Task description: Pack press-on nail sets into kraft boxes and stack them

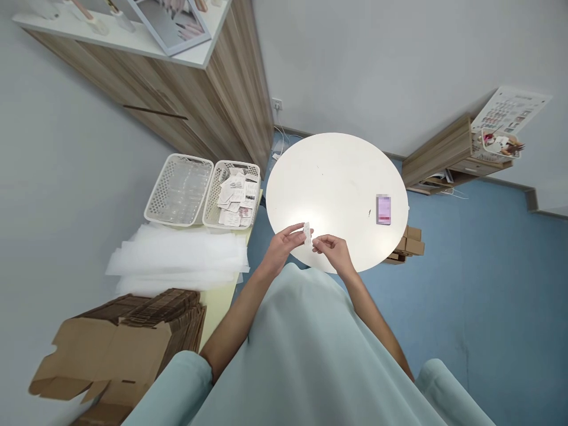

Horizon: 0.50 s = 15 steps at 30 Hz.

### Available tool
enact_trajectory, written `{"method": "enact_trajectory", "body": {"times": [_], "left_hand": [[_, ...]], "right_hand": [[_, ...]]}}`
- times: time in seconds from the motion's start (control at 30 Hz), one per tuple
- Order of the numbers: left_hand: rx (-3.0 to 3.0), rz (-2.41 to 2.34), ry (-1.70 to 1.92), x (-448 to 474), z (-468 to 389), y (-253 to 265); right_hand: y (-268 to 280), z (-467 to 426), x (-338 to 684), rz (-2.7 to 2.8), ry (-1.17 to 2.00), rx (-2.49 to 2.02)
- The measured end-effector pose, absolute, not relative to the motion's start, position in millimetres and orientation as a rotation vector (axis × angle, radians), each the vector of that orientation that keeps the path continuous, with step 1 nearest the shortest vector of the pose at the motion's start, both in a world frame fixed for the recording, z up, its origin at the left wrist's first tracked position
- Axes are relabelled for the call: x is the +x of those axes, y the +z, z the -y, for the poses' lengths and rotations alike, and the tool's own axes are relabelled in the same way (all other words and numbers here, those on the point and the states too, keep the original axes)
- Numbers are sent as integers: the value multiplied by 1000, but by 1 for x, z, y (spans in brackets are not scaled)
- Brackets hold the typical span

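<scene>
Over the near edge of a round white table [337,171], my left hand [284,247] pinches a small, flat, whitish piece [307,233] between thumb and fingers. Faint marks show on the piece, but it is too small to name. Just to its right is my right hand [333,251], its thumb and index fingertips pressed together close to the piece. Whether those fingertips hold anything is too small to make out. A pinkish-purple rectangular item [384,210], partly blurred, lies on the right side of the table.
At left, a side table [219,307] carries a white basket of clear plastic items [153,198], a basket of printed cards [207,207], white translucent sheets [181,257] and flattened cardboard boxes [110,349]. Small cartons [412,245] stand right of the round table. Wooden cabinets [239,77] flank it.
</scene>
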<state>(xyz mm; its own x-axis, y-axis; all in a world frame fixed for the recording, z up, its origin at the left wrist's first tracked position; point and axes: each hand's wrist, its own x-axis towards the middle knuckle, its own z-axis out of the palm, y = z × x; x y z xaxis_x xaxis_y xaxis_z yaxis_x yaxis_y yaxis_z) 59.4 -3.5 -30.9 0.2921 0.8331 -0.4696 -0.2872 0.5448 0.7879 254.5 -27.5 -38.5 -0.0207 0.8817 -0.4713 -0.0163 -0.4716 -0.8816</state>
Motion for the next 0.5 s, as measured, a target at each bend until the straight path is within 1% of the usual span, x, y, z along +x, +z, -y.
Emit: {"method": "enact_trajectory", "body": {"times": [0.1,0.33,0.5], "left_hand": [[682,-1169,863,60,5,-35],[740,-1252,909,62,9,-43],[807,-1301,902,57,10,-46]], "right_hand": [[-34,32,250,1027,1441,-1589],[-28,39,237,1246,1299,-1542],[-36,36,244,1222,1254,-1596]]}}
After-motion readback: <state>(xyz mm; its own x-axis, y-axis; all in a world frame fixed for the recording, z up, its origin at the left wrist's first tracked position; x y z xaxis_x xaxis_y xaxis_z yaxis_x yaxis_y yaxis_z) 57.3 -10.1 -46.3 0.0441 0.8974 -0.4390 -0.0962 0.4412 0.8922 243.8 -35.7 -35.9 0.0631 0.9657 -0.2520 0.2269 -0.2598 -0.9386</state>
